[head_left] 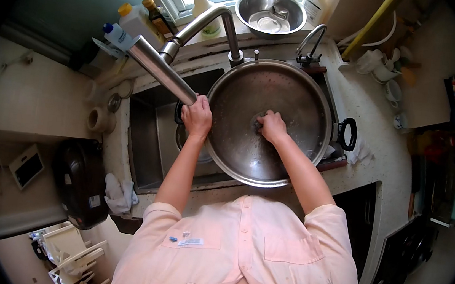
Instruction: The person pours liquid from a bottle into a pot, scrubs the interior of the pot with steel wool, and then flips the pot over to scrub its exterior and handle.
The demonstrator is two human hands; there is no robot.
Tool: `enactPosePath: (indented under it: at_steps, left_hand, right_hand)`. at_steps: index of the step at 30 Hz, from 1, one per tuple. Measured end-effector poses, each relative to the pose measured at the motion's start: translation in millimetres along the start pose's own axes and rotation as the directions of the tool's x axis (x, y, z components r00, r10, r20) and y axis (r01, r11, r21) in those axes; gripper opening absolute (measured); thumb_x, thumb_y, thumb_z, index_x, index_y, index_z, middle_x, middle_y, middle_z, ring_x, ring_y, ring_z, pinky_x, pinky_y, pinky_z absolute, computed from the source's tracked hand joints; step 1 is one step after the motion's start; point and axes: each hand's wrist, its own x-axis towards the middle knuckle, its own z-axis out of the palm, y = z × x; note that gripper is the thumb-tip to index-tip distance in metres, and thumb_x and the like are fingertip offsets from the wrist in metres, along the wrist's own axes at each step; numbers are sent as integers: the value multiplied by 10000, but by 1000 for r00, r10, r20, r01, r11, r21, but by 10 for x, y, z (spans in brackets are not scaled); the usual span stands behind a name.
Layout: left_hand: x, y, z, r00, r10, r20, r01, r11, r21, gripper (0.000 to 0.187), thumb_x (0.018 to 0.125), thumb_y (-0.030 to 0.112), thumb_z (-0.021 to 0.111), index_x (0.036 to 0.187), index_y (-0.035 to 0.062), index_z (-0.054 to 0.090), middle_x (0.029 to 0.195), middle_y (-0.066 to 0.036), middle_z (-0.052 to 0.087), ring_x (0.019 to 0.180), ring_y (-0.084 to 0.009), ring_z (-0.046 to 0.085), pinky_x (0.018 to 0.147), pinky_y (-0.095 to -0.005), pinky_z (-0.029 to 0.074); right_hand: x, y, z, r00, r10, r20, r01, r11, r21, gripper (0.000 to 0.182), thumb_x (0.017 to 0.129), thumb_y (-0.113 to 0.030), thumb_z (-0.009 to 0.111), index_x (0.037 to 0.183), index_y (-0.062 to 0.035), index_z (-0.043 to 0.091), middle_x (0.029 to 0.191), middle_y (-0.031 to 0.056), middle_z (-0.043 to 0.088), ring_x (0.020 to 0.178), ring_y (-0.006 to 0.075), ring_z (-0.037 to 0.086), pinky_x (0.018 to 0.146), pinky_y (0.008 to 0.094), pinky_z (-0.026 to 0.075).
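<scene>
A large round stainless steel pan (266,90) with black side handles rests over the sink, its wet inside facing up. My left hand (197,118) is closed at the pan's left edge, beside the left handle, which it partly hides. Just above that hand ends the metal spout of the tap (163,70). Near the middle of the pan, my right hand (272,127) presses down with bent fingers around a small greyish thing, mostly hidden and too small to name. The black right handle (346,134) sticks out over the counter.
Behind the pan, a steel bowl (271,13) stands on the window ledge near a spray bottle (202,6). A small curved tap (311,45) rises at the back right. The left sink basin (148,128) lies beside the pan. White cloths (360,151) rest on the right counter.
</scene>
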Motion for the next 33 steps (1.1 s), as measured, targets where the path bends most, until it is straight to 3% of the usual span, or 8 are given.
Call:
enactPosePath:
  at_steps: [5,9,12,13,16,19,22,33]
  left_hand:
    - [-112,-77,-131,978,-29,-209,20,999,-42,350,832,280,559,1101,60,519,1114,-174,452,1025,-370,429,908,-446,341]
    - [-433,-109,-446,990,5,-141,5,997,71,654,747,376,665,1215,6,396,1168,-179,380,1065,-357,382,946,-430,304]
    - [-703,-247,-283,963,-240,-124,208,951,-227,742,741,357,685,1259,-23,314,1157,-198,385,1082,-352,380,935,-395,340]
    - [-779,-258,-273,886,-435,158,459,782,-421,805,742,377,691,1289,-25,258,1211,-197,363,1120,-321,382,957,-378,338]
    - [-1043,70,-311,747,-461,479,656,394,-644,697,787,253,654,1299,-21,269,1246,-170,388,1129,-263,410,962,-348,343]
    - [-1161,161,-147,756,-338,561,604,28,-797,589,810,92,583,1310,-5,286,1239,-136,442,1100,-218,453,953,-316,350]
    - [-1105,241,-146,703,-451,550,601,-35,-798,542,796,-22,506,1304,14,321,1195,-115,500,1069,-206,486,947,-298,354]
    - [-1081,252,-153,702,-449,553,618,-2,-786,628,664,-97,430,1277,22,361,1124,-107,538,996,-207,528,893,-292,398]
  right_hand:
    - [12,1,-6,1000,10,0,-10,1000,27,192,746,-142,656,935,-103,658,1051,122,513,1016,332,485,849,404,454]
    - [71,45,77,999,40,-1,-40,999,7,349,682,-148,719,1024,-150,648,1033,97,499,992,314,484,842,397,456]
    - [87,38,76,999,33,0,-33,999,-12,357,679,-146,719,1028,-156,645,1032,99,500,987,313,488,835,395,462]
    - [79,23,46,1000,24,-2,-24,1000,5,301,701,-145,700,994,-113,642,1037,109,504,994,321,488,837,401,459]
    - [48,12,18,1000,7,-4,-7,999,33,218,742,-141,665,933,-40,638,1051,128,510,1010,334,486,841,411,454]
    - [57,20,44,1000,3,-8,-3,1000,16,230,732,-135,670,953,-78,643,1060,121,506,1015,328,484,839,406,456]
    - [33,11,5,1000,-11,-3,11,1000,-5,247,719,-127,675,963,-111,645,1068,116,498,1022,322,480,838,399,458]
    - [40,17,26,999,-45,-8,44,997,-65,412,669,-133,714,1066,-178,616,1036,100,497,974,315,499,813,398,474]
